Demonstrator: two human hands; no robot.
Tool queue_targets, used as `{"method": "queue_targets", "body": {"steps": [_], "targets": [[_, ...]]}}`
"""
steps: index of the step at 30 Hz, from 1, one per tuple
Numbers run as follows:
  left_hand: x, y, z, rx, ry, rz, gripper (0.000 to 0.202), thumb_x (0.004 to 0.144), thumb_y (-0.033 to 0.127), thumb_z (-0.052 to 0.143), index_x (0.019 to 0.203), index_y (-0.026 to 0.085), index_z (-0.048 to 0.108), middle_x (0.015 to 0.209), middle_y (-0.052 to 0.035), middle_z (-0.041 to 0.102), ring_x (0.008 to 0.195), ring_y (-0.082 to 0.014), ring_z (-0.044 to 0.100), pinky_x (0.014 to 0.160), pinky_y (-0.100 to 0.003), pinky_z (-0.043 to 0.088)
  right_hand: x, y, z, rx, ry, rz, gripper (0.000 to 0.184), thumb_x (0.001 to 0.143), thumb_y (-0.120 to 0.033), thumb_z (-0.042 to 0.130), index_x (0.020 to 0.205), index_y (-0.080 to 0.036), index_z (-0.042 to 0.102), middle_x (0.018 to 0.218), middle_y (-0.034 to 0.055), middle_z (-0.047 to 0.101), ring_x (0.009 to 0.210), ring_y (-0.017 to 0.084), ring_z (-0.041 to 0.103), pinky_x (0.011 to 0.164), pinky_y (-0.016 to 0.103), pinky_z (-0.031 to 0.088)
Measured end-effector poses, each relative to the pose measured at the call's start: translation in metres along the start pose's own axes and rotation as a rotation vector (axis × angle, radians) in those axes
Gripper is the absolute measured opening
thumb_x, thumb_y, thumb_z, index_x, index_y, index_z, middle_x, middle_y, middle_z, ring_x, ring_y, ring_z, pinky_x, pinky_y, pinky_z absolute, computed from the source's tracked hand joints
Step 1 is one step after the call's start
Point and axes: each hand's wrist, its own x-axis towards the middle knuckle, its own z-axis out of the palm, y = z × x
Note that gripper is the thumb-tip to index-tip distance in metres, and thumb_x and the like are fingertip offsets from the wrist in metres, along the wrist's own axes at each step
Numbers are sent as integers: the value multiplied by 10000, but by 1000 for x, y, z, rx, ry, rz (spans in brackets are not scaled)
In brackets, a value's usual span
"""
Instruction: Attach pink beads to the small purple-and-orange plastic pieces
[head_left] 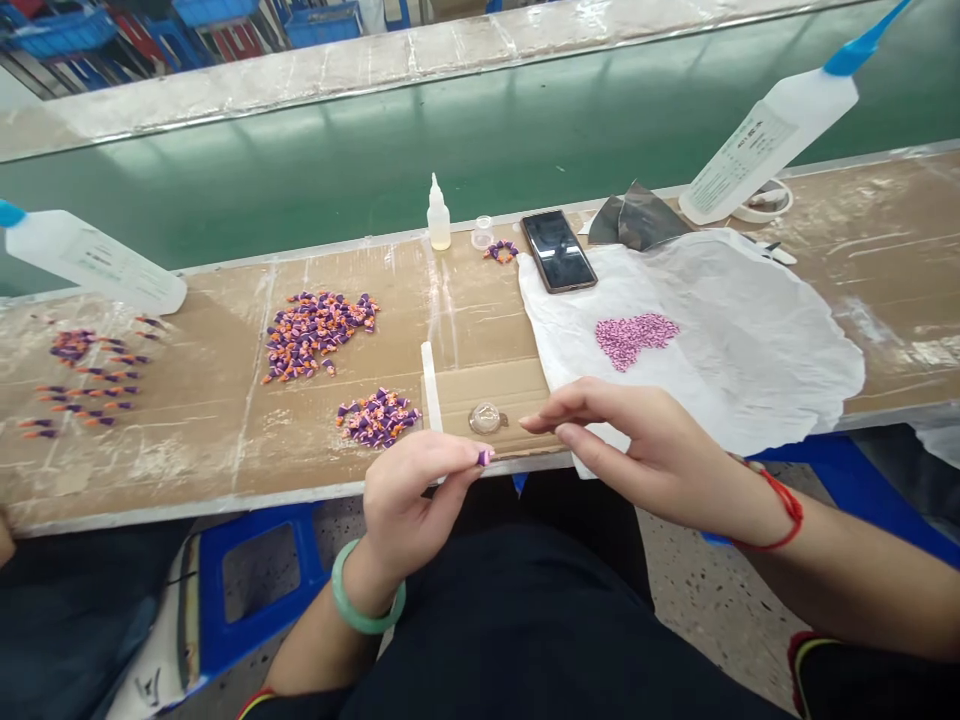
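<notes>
Purple piece [482, 458]: tiny, dark purple body, pale pinkish-white end. Pinched in left hand [409, 490] fingers, over near edge of desk [210, 390]. Right hand [637, 440] close by, fingers bent, narrow gap to thumb; can't tell if they hold anything. Just beyond: round clear object [486, 418] on cardboard pad [517, 385]. Left: white stick [430, 385], then smaller pile [379, 417] and larger pile [315, 335], purple-orange. Right: pink bits [636, 338] on white sheet [757, 330].
</notes>
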Motion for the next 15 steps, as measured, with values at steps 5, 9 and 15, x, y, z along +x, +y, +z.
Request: {"method": "queue_targets", "body": {"steps": [5, 9, 15], "targets": [[0, -23, -35, 425, -233, -236, 139, 892, 127, 577, 789, 199, 635, 907, -73, 667, 896, -220, 634, 815, -365, 520, -17, 33, -3, -5, 74, 140, 134, 967, -242, 500, 977, -239, 633, 908, 34, 786, 827, 182, 766, 699, 281, 607], [-2, -48, -71, 622, -201, -492, 110, 872, 269, 591, 810, 202, 654, 927, -81, 673, 942, -253, 620, 861, -389, 495, -29, 59, -3, 15, 113, 296, 209, 961, -399, 501, 925, -254, 646, 897, 65, 797, 824, 248, 776, 690, 365, 632], [17, -89, -107, 907, 129, -825, 256, 863, 390, 546, 841, 164, 663, 787, -63, 700, 722, -216, 619, 707, -327, 477, -38, 72, -2, 48, 140, 373, 287, 934, -515, 511, 909, -262, 645, 901, 76, 798, 837, 286, 773, 715, 432, 640]]}}
